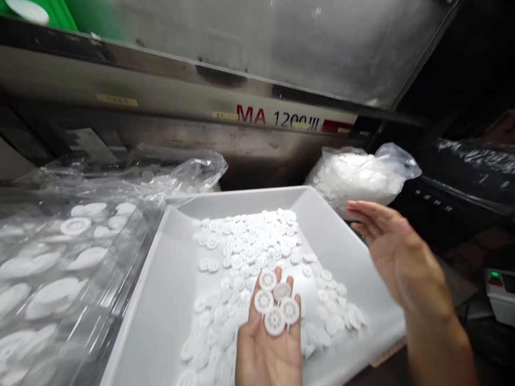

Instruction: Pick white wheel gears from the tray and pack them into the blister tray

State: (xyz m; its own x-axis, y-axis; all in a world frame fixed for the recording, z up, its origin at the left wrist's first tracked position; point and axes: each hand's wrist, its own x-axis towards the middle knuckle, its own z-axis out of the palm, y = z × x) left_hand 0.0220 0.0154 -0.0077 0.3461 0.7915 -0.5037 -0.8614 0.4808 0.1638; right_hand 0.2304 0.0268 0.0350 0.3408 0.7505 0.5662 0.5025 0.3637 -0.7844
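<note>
Several round white plastic wheels (274,320) with spoke-like openings lie on the fingers and palm of my left hand (267,348). The palm faces up over a light grey tray (161,289). Many similar white wheels (257,241) are spread across the tray floor, and a cluster (332,305) sits at its right side. Over the right rim, my right hand (386,246) is held up with its fingers stretched out, nothing visible in it. Part of the tray's contents is hidden behind my left hand.
At the left, clear plastic (120,262) covers larger white round parts. A clear bag (362,171) full of white pieces stands behind the tray's right corner. A machine panel (257,115) marked MA 1200 spans the back; a green container (52,13) shows upper left.
</note>
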